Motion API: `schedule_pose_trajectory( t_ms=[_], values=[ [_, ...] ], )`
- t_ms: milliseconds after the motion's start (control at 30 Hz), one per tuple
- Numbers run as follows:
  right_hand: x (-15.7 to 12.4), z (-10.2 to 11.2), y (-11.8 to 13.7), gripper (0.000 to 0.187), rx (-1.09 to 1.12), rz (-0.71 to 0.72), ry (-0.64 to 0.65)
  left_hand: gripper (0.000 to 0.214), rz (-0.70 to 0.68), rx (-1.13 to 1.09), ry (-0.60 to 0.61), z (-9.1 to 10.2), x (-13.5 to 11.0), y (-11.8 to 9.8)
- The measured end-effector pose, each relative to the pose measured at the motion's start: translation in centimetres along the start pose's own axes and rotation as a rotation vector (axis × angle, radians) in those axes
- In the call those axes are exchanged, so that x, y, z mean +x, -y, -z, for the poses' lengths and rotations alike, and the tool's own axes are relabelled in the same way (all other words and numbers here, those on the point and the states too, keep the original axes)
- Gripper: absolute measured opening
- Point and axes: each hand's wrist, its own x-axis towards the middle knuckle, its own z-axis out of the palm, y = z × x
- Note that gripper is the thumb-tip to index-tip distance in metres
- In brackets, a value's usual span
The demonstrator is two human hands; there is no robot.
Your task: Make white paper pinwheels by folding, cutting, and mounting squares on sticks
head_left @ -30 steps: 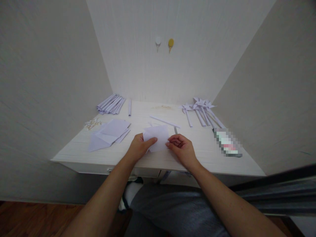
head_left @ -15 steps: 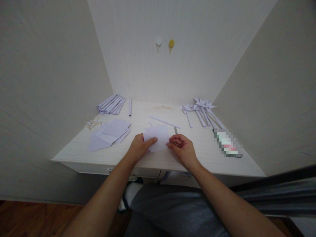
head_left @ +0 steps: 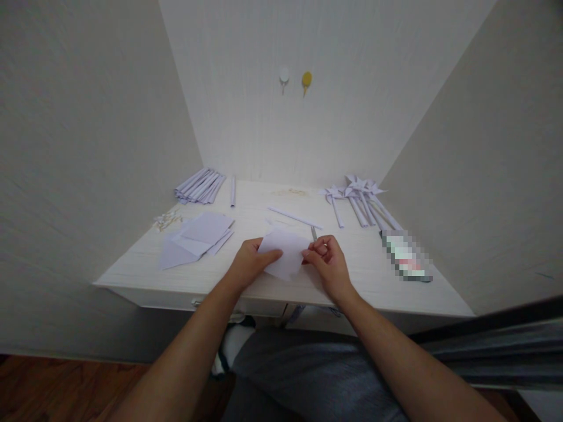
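Observation:
Both hands hold one small white sheet of paper (head_left: 285, 253) just above the front middle of the pale desk (head_left: 365, 275). My left hand (head_left: 251, 265) pinches its left edge, thumb on top. My right hand (head_left: 328, 265) pinches its right edge with curled fingers. The sheet is turned so that a corner points toward me, and its lower part is hidden behind my hands.
Flat white sheets (head_left: 193, 238) lie at the left, small pale sticks (head_left: 166, 220) beside them. Rolled paper tubes (head_left: 200, 186) are stacked at the back left, a single tube (head_left: 233, 190) and a strip (head_left: 294, 217) nearby. Paper pinwheels (head_left: 358, 196) lie back right; a blurred-out object (head_left: 405, 256) at the right.
The sheet has rotated in my hands from lying square to sitting diagonally, and my right hand has moved slightly up along its edge.

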Motion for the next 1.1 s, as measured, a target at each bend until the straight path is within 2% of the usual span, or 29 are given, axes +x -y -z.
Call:
schedule_pose_trajectory(
  t_ms=[167, 300, 400, 500, 700, 900, 1100],
  values=[
    [0.1, 0.4, -0.2, 0.029, -0.010, 0.016, -0.064, 0.027, 0.009, 0.001, 0.069, -0.2, -0.4, -0.4],
    [0.3, 0.5, -0.3, 0.021, -0.045, 0.017, -0.074, 0.030, -0.035, -0.056, -0.029, 0.1, 0.2, 0.1],
    [0.2, 0.3, -0.2, 0.018, -0.066, 0.007, -0.033, 0.050, -0.076, -0.141, -0.123, 0.3, 1.0, 0.8],
    [0.2, 0.1, -0.1, 0.017, -0.067, -0.011, 0.013, 0.060, -0.104, -0.206, -0.151, 0.2, 1.2, 1.1],
    [0.0, 0.0, 0.0, 0.018, -0.064, -0.021, 0.047, 0.039, -0.059, -0.115, -0.044, -0.1, 0.4, 0.3],
    [-0.3, 0.2, 0.0, 0.011, -0.094, -0.010, 0.106, 0.034, -0.028, 0.019, -0.084, 0.1, 0.3, 0.1],
    [-0.3, 0.1, -0.2, 0.011, -0.106, -0.018, 0.131, 0.037, -0.030, 0.016, -0.089, 0.1, 0.2, 0.0]
  ],
)
